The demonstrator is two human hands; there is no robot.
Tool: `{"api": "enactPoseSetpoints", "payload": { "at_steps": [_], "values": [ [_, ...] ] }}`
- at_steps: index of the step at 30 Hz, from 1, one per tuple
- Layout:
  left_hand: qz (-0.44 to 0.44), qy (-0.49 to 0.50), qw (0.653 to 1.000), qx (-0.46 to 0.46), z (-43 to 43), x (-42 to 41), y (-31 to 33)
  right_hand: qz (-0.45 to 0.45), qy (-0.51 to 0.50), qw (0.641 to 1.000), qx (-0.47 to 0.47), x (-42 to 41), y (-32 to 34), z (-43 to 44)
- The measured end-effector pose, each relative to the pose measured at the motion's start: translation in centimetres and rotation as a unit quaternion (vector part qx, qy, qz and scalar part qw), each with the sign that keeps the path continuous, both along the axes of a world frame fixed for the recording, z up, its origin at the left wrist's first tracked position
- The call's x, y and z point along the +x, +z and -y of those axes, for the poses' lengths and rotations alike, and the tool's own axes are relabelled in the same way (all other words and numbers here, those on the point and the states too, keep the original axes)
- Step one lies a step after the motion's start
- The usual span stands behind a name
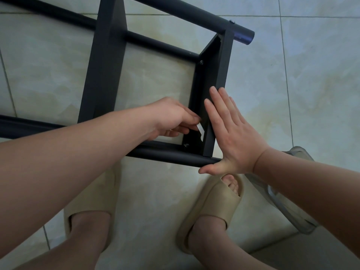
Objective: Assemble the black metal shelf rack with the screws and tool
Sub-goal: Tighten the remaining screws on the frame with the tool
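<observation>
Forearms (68, 162) come in from both lower corners. The left hand (173, 117) pinches a small silver tool (200, 131) just above the screw (186, 145) at centre frame. The right hand (233, 133) presses flat, fingers straight, on the end panel (214, 75), which runs up-frame. The rack (105, 65) lies on the floor (311, 94).

Your left slide (91, 199), lower left, and right slide (210, 209), lower centre, match: cream foam, thick and rounded, a wide band over each foot. The right one's open front shows your toes (232, 185). Your left hand (171, 117), right hand (233, 137), forearms and shins are bare.
</observation>
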State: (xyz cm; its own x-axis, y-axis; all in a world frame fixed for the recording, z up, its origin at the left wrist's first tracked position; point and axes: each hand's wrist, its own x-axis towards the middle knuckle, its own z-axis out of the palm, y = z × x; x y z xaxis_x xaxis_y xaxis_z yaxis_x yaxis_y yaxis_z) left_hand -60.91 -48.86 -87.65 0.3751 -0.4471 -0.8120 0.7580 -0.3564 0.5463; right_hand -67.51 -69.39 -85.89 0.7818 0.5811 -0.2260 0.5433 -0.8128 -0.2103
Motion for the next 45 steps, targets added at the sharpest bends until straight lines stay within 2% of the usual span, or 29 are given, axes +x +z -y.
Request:
{"api": "enactPoseSetpoints", "payload": {
  "at_steps": [20,28,36,45],
  "values": [
    [0.033,-0.02,0.999,-0.007,0.3,-0.3,0.2,-0.001,-0.001,1.0,0.002,0.0,0.0,0.0],
    [0.004,-0.055,0.998,-0.019,0.2,-0.3,0.4,0.003,0.002,1.0,0.003,0.0,0.1,0.0],
    [0.049,-0.122,0.991,-0.026,-0.6,0.2,0.3,0.003,0.003,1.0,0.003,0.0,-0.1,0.0],
    [0.13,-0.21,0.968,-0.051,-1.5,0.5,-0.1,0.005,0.002,1.0,0.004,0.0,-0.1,0.0]
  ]
}}
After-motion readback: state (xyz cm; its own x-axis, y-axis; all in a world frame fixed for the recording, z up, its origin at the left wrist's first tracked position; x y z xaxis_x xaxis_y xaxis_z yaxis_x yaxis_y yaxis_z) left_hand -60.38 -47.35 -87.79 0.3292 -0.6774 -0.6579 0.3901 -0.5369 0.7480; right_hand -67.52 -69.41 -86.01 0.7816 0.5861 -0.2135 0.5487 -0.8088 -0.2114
